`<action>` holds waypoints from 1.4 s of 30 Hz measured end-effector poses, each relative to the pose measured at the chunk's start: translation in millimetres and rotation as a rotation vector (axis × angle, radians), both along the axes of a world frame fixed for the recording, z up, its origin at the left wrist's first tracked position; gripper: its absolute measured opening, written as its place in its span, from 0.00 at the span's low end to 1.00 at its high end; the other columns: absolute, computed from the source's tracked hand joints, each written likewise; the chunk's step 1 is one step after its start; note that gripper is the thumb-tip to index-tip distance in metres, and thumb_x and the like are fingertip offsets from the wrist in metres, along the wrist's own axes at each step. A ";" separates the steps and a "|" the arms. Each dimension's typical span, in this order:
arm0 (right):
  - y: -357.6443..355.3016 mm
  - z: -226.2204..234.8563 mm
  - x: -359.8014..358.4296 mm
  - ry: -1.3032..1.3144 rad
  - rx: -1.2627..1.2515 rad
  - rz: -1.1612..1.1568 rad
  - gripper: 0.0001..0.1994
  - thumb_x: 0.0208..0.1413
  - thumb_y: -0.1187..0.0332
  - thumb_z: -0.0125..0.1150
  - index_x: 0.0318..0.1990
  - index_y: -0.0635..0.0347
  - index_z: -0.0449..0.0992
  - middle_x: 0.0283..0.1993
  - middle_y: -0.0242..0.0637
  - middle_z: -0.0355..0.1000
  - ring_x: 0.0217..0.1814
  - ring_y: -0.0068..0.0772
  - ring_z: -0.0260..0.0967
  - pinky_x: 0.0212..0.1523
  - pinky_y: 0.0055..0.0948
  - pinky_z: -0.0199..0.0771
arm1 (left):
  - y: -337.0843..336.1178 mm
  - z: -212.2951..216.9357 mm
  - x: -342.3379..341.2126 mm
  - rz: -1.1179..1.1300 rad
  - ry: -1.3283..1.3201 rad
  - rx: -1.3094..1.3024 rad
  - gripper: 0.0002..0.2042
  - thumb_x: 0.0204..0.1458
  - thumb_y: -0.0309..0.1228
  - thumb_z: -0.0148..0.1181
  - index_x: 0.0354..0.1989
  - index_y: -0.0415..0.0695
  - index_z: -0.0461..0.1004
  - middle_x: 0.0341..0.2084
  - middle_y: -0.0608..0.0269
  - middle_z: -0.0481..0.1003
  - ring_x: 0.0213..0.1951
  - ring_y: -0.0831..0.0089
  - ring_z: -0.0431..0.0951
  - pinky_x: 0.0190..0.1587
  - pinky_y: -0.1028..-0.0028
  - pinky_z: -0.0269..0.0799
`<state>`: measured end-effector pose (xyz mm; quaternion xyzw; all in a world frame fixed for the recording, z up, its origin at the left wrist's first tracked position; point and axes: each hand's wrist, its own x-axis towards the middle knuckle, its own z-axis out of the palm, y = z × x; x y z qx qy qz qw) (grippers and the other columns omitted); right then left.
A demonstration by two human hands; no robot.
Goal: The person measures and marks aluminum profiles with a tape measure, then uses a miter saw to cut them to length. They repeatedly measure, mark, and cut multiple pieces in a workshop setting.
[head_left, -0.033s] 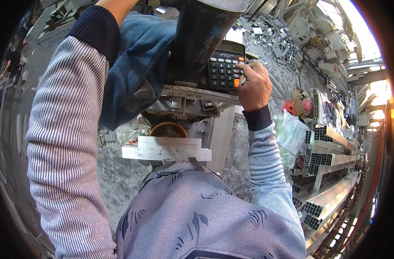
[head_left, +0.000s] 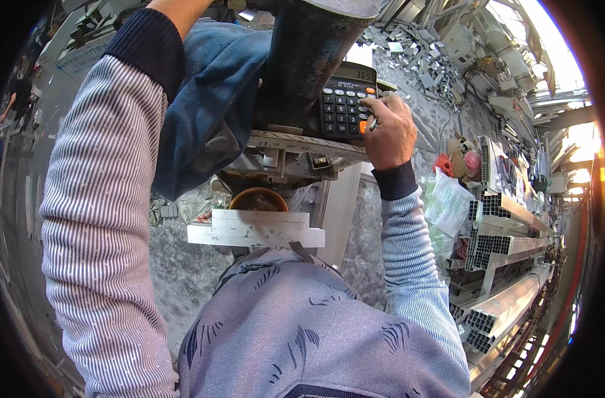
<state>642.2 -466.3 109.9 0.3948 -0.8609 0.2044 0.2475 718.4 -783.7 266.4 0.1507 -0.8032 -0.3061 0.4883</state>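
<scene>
A black calculator [head_left: 345,106] with dark, white and orange keys lies beside the foot of a thick dark metal column [head_left: 302,66]. At its right edge is my right hand [head_left: 391,132], index finger reaching over the right-hand keys and the other fingers curled in. A short, light pen-like thing [head_left: 373,123] shows between those fingers, mostly hidden by the hand. My left arm reaches up past a dark blue cloth [head_left: 209,99]; only the bare wrist shows at the top edge, and the hand is out of view.
White bars [head_left: 256,229] lie crosswise in front of my body, before an orange-rimmed bowl [head_left: 259,199]. Stacked metal profiles [head_left: 508,249] and a plastic bag [head_left: 446,205] are on the right. Cut metal pieces [head_left: 415,56] lie scattered at the far right.
My right hand has shifted very slightly at the calculator's right edge. Otherwise the two frames look alike.
</scene>
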 end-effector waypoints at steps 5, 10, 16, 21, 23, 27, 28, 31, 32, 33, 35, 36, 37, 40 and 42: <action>-2.4 4.9 2.8 0.018 0.066 -0.011 0.13 0.44 0.76 0.66 0.39 0.51 0.85 0.39 0.34 0.74 0.46 0.42 0.72 0.44 0.40 0.75 | -2.4 -1.0 -0.6 0.021 -0.012 -0.015 0.13 0.63 0.36 0.56 0.40 0.38 0.83 0.20 0.55 0.81 0.25 0.68 0.84 0.31 0.67 0.76; -2.5 10.5 8.0 0.024 0.012 -0.023 0.14 0.43 0.77 0.66 0.40 0.52 0.85 0.41 0.34 0.73 0.46 0.43 0.71 0.45 0.40 0.75 | -1.1 1.4 2.5 -0.025 -0.025 -0.031 0.13 0.63 0.36 0.56 0.38 0.39 0.83 0.20 0.54 0.81 0.25 0.67 0.84 0.31 0.67 0.76; 3.0 11.8 19.7 -0.004 -0.035 -0.017 0.17 0.45 0.81 0.62 0.43 0.54 0.84 0.41 0.37 0.74 0.47 0.44 0.72 0.49 0.40 0.74 | 6.6 2.6 4.7 -0.032 -0.050 0.097 0.13 0.64 0.35 0.56 0.37 0.38 0.82 0.20 0.54 0.81 0.25 0.67 0.84 0.31 0.67 0.76; -0.6 9.0 27.3 0.003 -0.059 0.031 0.14 0.45 0.79 0.64 0.40 0.52 0.85 0.39 0.34 0.73 0.45 0.42 0.71 0.45 0.39 0.74 | 2.2 3.3 2.3 -0.003 -0.050 -0.006 0.13 0.64 0.35 0.55 0.36 0.38 0.82 0.20 0.53 0.81 0.26 0.65 0.84 0.32 0.66 0.76; -5.2 7.7 30.6 0.009 -0.057 0.042 0.14 0.45 0.78 0.64 0.40 0.52 0.85 0.39 0.33 0.72 0.45 0.42 0.71 0.45 0.39 0.74 | 0.2 2.1 2.1 0.015 -0.049 -0.044 0.13 0.63 0.36 0.55 0.36 0.39 0.82 0.20 0.53 0.81 0.26 0.63 0.84 0.32 0.65 0.76; -12.7 6.6 39.0 -0.027 -0.023 0.059 0.15 0.45 0.79 0.64 0.41 0.52 0.85 0.39 0.34 0.72 0.46 0.42 0.71 0.44 0.39 0.74 | -1.0 2.0 1.8 0.056 -0.073 -0.061 0.14 0.63 0.37 0.56 0.35 0.40 0.82 0.20 0.52 0.80 0.28 0.60 0.84 0.34 0.63 0.76; -14.7 6.2 40.8 -0.038 -0.017 0.061 0.16 0.45 0.81 0.64 0.42 0.53 0.85 0.39 0.35 0.73 0.46 0.42 0.71 0.45 0.39 0.74 | -0.8 2.1 1.8 0.063 -0.086 -0.056 0.14 0.63 0.37 0.56 0.34 0.40 0.82 0.20 0.52 0.80 0.28 0.59 0.84 0.34 0.62 0.76; -22.4 3.8 42.9 -0.045 -0.026 0.079 0.17 0.45 0.81 0.64 0.43 0.53 0.85 0.40 0.35 0.73 0.46 0.42 0.71 0.46 0.39 0.74 | -0.3 2.5 2.6 0.073 -0.057 -0.133 0.14 0.63 0.38 0.55 0.33 0.41 0.82 0.19 0.53 0.80 0.27 0.60 0.84 0.34 0.62 0.76; -24.6 2.9 43.3 -0.049 -0.036 0.086 0.17 0.45 0.81 0.64 0.43 0.52 0.85 0.40 0.34 0.73 0.46 0.42 0.71 0.45 0.40 0.74 | -0.3 2.7 2.8 0.060 -0.063 -0.106 0.14 0.63 0.38 0.55 0.33 0.41 0.82 0.19 0.53 0.80 0.27 0.60 0.84 0.34 0.62 0.76; -25.8 2.2 43.9 -0.042 -0.014 0.079 0.18 0.45 0.81 0.64 0.43 0.51 0.85 0.41 0.34 0.72 0.47 0.41 0.71 0.45 0.40 0.74 | -0.3 2.9 2.5 0.046 -0.068 -0.079 0.14 0.63 0.38 0.55 0.33 0.41 0.82 0.19 0.54 0.80 0.27 0.60 0.84 0.33 0.62 0.76; -27.7 1.4 44.9 -0.057 0.031 0.056 0.19 0.44 0.81 0.65 0.43 0.50 0.86 0.42 0.33 0.72 0.47 0.41 0.71 0.44 0.40 0.75 | 0.0 2.8 2.3 0.033 -0.068 -0.059 0.14 0.63 0.37 0.55 0.32 0.41 0.82 0.19 0.54 0.80 0.26 0.61 0.84 0.33 0.63 0.76; -28.1 1.5 45.0 -0.022 0.037 0.060 0.17 0.44 0.80 0.65 0.42 0.50 0.86 0.41 0.32 0.72 0.47 0.41 0.70 0.43 0.39 0.75 | 0.3 3.0 2.0 0.033 -0.063 -0.066 0.14 0.63 0.37 0.56 0.32 0.41 0.81 0.19 0.55 0.80 0.26 0.61 0.84 0.33 0.63 0.76; -28.4 1.9 45.4 0.000 0.048 0.057 0.16 0.45 0.79 0.65 0.42 0.50 0.86 0.40 0.32 0.71 0.46 0.41 0.70 0.41 0.39 0.75 | 0.5 3.0 2.3 0.034 -0.058 -0.072 0.14 0.63 0.37 0.56 0.31 0.41 0.81 0.19 0.55 0.80 0.26 0.61 0.84 0.33 0.63 0.76; -27.6 4.3 47.2 0.035 0.089 0.051 0.15 0.44 0.78 0.66 0.41 0.49 0.86 0.41 0.31 0.71 0.46 0.40 0.70 0.40 0.39 0.76 | 1.3 4.8 3.6 0.011 -0.072 -0.030 0.14 0.63 0.36 0.56 0.31 0.40 0.81 0.19 0.55 0.80 0.25 0.62 0.84 0.32 0.64 0.76; -25.4 6.1 47.8 0.039 0.080 0.043 0.16 0.44 0.78 0.66 0.42 0.49 0.85 0.41 0.31 0.71 0.46 0.41 0.69 0.40 0.39 0.76 | 3.3 5.2 4.3 -0.017 -0.052 -0.006 0.13 0.63 0.35 0.56 0.31 0.40 0.81 0.19 0.54 0.80 0.25 0.62 0.84 0.31 0.64 0.76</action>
